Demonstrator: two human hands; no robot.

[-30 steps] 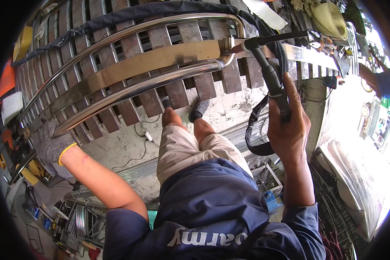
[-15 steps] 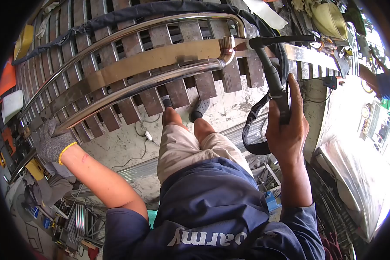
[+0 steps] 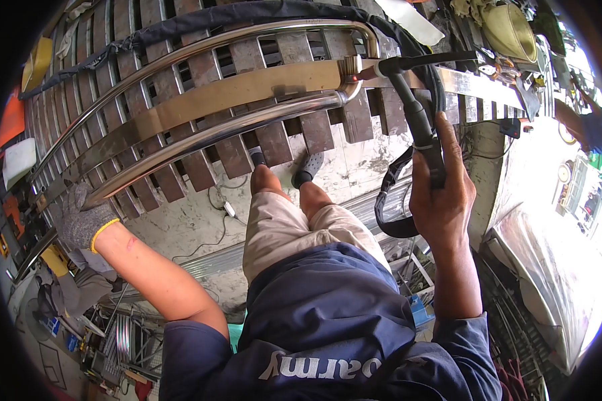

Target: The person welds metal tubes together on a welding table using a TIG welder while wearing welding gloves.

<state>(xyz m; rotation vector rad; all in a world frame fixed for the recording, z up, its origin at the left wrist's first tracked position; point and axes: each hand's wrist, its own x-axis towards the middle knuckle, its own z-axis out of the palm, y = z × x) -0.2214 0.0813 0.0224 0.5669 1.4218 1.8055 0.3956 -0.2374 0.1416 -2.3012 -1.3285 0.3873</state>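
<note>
My bare right hand (image 3: 444, 200) is wrapped round the handle of a black TIG welding torch (image 3: 415, 110). The torch's nozzle points left at the joint of a bent, shiny steel tube (image 3: 227, 125), where a small reddish glow shows. My left hand (image 3: 85, 217), in a grey knit glove with a yellow cuff, is closed around the tube's far left end; its fingertips are partly hidden. Beneath the tube runs a long flat metal strip (image 3: 247, 84). Both rest on a slatted metal bench (image 3: 274, 142).
A cloth-sleeved cable (image 3: 201, 19) lies along the bench's back and loops down by the torch. Tools and a yellowish helmet-like shell (image 3: 510, 32) crowd the right end. Another person's arm (image 3: 572, 123) shows at far right. Metal bars (image 3: 124, 337) stand lower left.
My right hand and the torch have shifted slightly left and up, the nozzle staying at the tube joint. My left hand keeps its place on the tube.
</note>
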